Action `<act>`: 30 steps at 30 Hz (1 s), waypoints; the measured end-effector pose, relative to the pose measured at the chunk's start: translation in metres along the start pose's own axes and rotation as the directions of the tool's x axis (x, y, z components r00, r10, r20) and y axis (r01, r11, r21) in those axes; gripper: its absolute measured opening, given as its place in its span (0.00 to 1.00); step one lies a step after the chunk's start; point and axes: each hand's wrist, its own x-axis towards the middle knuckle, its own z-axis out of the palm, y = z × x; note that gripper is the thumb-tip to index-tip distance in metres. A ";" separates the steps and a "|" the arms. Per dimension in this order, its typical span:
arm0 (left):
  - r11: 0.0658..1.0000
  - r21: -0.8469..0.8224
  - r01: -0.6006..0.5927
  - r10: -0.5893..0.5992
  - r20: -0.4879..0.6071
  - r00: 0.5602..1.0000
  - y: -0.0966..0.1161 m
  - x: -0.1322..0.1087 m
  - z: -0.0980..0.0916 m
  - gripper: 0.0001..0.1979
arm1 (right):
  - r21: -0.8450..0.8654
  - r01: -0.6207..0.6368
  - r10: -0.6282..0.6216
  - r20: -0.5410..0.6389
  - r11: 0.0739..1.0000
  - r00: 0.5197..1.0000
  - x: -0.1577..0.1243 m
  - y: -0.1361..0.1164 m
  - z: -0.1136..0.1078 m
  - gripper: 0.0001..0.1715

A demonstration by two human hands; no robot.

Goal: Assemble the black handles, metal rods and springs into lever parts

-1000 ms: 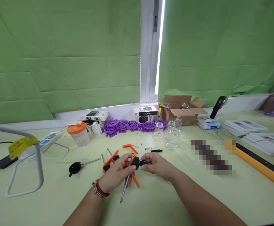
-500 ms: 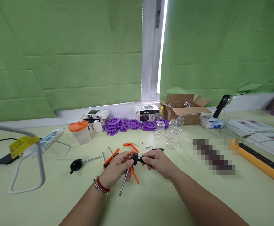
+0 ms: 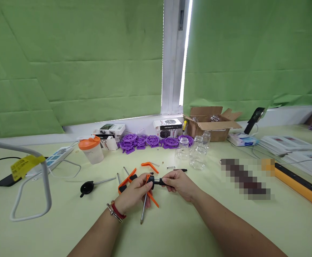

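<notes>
My left hand is closed round an orange-and-black handled piece, from which a metal rod points down toward me. In my right hand, thumb and fingers pinch a small black part at the end of a short metal shaft. That shaft meets the black round end of the handled piece between my hands. A spring and a thin black part lie just beyond my right hand. Past my left hand are an orange bent lever and another orange-and-black piece.
A black round part with a rod lies left. Behind are an orange-lidded cup, purple plastic wheels, clear glass jars and an open cardboard box. A grey metal frame stands at left; an orange-black bar lies right.
The handled piece has turned slightly, its rod's tip shifting a little right. More of the metal shaft shows between my hands. Both hands keep their hold.
</notes>
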 end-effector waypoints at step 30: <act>0.999 -0.039 -0.005 0.003 -0.051 0.999 0.004 0.001 -0.005 0.21 | 0.221 -0.147 0.134 0.075 0.964 0.988 0.004 0.010 -0.008 0.17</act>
